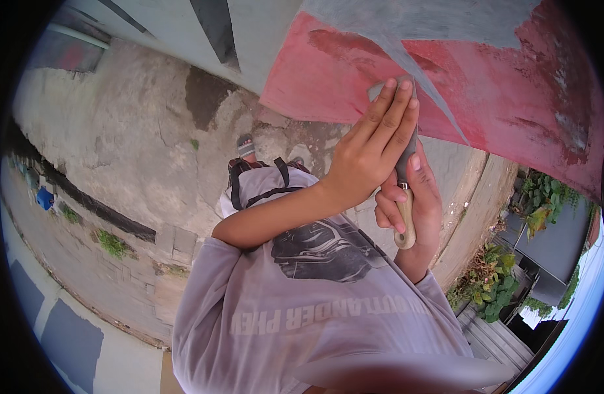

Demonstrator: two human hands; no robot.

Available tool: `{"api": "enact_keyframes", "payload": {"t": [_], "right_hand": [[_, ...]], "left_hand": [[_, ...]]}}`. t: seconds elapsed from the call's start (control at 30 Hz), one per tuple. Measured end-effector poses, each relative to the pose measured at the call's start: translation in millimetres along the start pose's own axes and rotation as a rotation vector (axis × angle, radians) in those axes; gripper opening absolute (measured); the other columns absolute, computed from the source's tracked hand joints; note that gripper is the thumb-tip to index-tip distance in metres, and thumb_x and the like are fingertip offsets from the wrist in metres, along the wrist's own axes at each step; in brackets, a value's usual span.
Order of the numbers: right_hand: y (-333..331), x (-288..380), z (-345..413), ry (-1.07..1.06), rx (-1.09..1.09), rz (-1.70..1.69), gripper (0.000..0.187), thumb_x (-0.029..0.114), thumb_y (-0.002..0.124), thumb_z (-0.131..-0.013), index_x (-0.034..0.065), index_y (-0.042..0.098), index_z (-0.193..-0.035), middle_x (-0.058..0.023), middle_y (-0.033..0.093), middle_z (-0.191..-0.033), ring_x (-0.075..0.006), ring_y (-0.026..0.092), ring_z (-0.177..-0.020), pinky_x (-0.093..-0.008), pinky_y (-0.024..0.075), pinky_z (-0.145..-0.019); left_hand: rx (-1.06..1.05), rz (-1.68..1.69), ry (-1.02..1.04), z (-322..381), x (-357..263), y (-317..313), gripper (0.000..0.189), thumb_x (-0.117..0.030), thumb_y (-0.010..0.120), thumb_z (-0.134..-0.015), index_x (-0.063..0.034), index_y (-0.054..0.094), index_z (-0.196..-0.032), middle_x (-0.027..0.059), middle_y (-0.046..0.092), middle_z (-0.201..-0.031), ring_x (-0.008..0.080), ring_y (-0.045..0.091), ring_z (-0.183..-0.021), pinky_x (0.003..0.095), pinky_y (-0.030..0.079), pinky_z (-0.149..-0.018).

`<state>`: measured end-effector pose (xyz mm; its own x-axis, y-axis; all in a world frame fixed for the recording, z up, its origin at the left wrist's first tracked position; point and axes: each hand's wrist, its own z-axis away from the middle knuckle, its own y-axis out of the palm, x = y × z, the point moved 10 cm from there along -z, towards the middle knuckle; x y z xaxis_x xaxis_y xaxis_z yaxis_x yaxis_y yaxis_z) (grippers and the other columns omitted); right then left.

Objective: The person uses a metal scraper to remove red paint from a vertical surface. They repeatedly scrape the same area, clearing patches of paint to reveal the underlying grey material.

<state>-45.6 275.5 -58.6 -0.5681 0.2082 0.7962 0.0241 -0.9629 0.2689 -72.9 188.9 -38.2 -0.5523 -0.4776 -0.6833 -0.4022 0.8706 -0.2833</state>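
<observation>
My right hand (422,192) grips the pale wooden handle (405,231) of a putty knife. The knife's grey metal blade (407,167) points up toward a wall painted red and grey (479,93). Across the blade lies my left hand (375,143), its fingers straight and close together. A corner of the blade (375,91) shows beyond those fingers; the rest of it is mostly covered. My left thumb is hidden, so a grip by that hand cannot be made out. Whether the blade touches the wall is unclear. A pointed grey streak (430,88) runs down the red paint beside the fingertips.
Rough concrete ground (134,133) with a dark damp patch (206,98) lies to the left. A sandalled foot (245,147) stands below the wall. Farther left runs an open drain channel (100,212), with a blue object (45,198) beyond it. Leafy plants (494,280) grow at right.
</observation>
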Motion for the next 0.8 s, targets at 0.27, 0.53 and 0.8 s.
{"api": "enact_keyframes", "payload": {"t": [0.27,0.53,0.8], "right_hand": [[-7.1,-7.6,7.0,0.033,-0.055,-0.07,0.061,0.039,0.038,-0.109,0.0115,0.021,-0.159,-0.0004,0.039,-0.064,-0.007,0.034,-0.036,-0.0224,0.0392,-0.038],[-7.9,-2.2,11.7,0.013,-0.102,-0.121,0.048,0.037,0.037,-0.109,0.0125,0.031,-0.15,-0.002,0.041,-0.063,-0.0077,0.032,-0.032,-0.0224,0.0294,-0.031],[0.8,-9.8,4.5,0.08,-0.062,-0.126,0.061,0.039,0.039,-0.108,0.0091,0.021,-0.158,-0.0011,0.041,-0.064,-0.0068,0.035,-0.035,-0.0215,0.0376,-0.037]], "left_hand": [[0.068,0.152,0.027,-1.9,3.5,-1.5,0.062,-0.019,0.061,-0.079,0.0018,0.056,-0.136,0.0253,0.05,-0.145,0.0388,0.054,-0.132,0.0387,0.056,-0.096],[0.045,-0.034,0.088,-7.4,-6.6,-9.2,0.051,-0.017,0.062,-0.08,0.0015,0.065,-0.127,0.0253,0.058,-0.138,0.0362,0.061,-0.124,0.0354,0.061,-0.086],[0.052,-0.084,0.07,-5.6,5.0,-12.3,0.058,-0.029,0.056,-0.083,0.0027,0.06,-0.131,0.0249,0.056,-0.14,0.0349,0.058,-0.129,0.0356,0.057,-0.094]]}}
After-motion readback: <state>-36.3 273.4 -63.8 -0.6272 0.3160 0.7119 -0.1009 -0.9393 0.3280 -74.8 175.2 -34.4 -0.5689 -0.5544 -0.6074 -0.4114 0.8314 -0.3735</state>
